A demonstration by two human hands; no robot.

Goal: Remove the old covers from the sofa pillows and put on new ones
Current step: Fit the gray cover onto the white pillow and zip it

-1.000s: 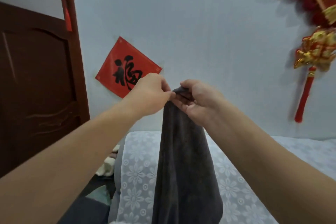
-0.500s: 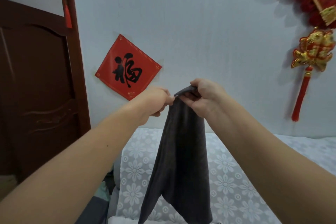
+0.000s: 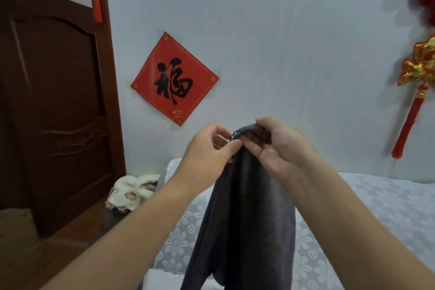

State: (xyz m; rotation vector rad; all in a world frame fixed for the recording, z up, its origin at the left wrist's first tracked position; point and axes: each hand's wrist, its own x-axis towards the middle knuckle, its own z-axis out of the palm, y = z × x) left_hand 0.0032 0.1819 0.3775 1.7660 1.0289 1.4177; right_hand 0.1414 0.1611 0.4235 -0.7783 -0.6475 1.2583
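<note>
We hold the limp dark grey fabric pillow cover point(image 3: 244, 207) upright. Our right hand point(image 3: 280, 148) grips its top corner. Our left hand point(image 3: 207, 150) pinches the small metal zipper pull point(image 3: 234, 136) there.

Both bare forearms are reaching forward and upward, converging at chest height. The left hand point(image 3: 207, 148) is curling its fingers, its thumb and forefinger pinching the top corner of the dark grey fabric pillow cover point(image 3: 244, 207). The right hand point(image 3: 280, 148) is turning palm toward the camera, its fingers gripping the same top edge just beside the left fingertips.
</note>
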